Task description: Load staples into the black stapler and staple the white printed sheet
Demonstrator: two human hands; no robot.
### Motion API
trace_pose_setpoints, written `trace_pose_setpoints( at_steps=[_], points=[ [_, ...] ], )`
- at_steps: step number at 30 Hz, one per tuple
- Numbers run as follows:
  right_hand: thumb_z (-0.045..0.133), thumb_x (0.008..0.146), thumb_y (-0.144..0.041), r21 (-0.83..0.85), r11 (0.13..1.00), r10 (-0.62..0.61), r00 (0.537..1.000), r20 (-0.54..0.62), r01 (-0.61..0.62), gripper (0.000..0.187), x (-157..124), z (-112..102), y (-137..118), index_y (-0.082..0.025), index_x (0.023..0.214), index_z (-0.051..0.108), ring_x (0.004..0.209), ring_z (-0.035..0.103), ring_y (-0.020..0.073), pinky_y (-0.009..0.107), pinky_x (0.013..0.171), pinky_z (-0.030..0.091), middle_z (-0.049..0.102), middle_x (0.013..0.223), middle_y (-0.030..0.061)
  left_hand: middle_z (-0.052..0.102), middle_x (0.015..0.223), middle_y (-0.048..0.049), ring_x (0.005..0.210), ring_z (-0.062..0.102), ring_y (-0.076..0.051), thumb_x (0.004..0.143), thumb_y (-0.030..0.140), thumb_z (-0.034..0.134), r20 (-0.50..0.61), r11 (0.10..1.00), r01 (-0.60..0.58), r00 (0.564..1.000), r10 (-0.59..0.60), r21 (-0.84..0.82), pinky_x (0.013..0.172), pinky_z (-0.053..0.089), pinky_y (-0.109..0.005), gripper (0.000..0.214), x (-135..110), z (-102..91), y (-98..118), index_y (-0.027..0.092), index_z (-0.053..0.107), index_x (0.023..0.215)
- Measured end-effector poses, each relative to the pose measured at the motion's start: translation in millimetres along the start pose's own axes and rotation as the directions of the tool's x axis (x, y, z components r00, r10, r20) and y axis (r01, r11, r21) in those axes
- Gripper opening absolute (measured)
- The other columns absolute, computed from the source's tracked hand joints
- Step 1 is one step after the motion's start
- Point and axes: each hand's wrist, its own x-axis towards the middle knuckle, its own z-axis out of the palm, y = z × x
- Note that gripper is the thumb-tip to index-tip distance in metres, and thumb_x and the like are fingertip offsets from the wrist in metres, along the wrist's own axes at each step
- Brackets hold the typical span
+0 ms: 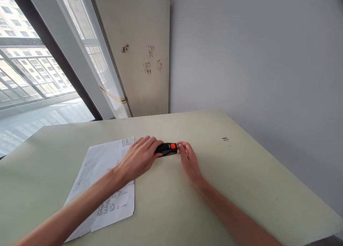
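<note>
A black stapler (166,149) with an orange-red patch near its right end is held just above or on the table; I cannot tell which. My left hand (143,153) is wrapped over its left end from above, fingers closed. At the other end, my right hand (188,159) has thumb and fingers pinched together against the stapler's tip. Whatever small part sits between those fingertips is too small to make out. Beneath my left forearm lie printed sheets of paper (100,163), partly hidden by the arm.
A pale green table (166,210) spreads under both arms. Small metal staple strips (224,139) lie on it to the right. Behind stand a grey wall (241,60) and a worn, stained white fridge-like cabinet (139,85). A window (29,60) is at the left.
</note>
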Motion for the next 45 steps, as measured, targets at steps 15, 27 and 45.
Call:
trace_pose_setpoints(
  at_steps=[15,27,45],
  points=[
    [0.044,0.103,-0.046,0.087,0.995,0.045,0.994,0.095,-0.053,0.027,-5.4,-0.5,-3.3,-0.027,0.111,0.062,0.107,0.066,0.0222,0.037,0.095,0.051,0.072,0.11,0.0039,0.069,0.106,-0.0053,0.096,0.063,-0.024,0.105,0.029,0.053,0.039,0.954,0.145,0.989,-0.139,-0.262,0.077,0.053,-0.038,0.022,-6.0,41.4,32.9,0.024,0.061,0.125],
    [0.044,0.105,-0.049,0.102,0.995,0.007,0.998,0.06,-0.014,0.032,-6.5,2.1,3.6,-0.025,0.115,0.061,0.108,0.069,0.0243,0.042,0.096,0.055,0.074,0.112,0.008,0.071,0.121,-0.0075,0.109,0.071,-0.027,0.097,0.042,0.066,0.099,0.769,0.401,0.907,-0.409,-0.497,0.088,0.058,-0.043,0.05,-51.7,57.1,24.3,0.028,0.045,0.141],
    [0.047,0.105,-0.052,-0.035,0.999,0.038,0.997,0.069,-0.036,0.034,-7.2,-3.6,8.5,-0.025,0.116,0.064,0.103,0.071,0.0244,0.046,0.102,0.055,0.074,0.106,0.0075,0.068,0.125,-0.0064,0.116,0.066,-0.024,0.102,0.028,0.059,0.127,0.724,0.348,0.931,-0.343,-0.596,0.099,0.057,-0.043,0.031,-74.9,49.0,16.5,0.028,0.051,0.132]
  ],
)
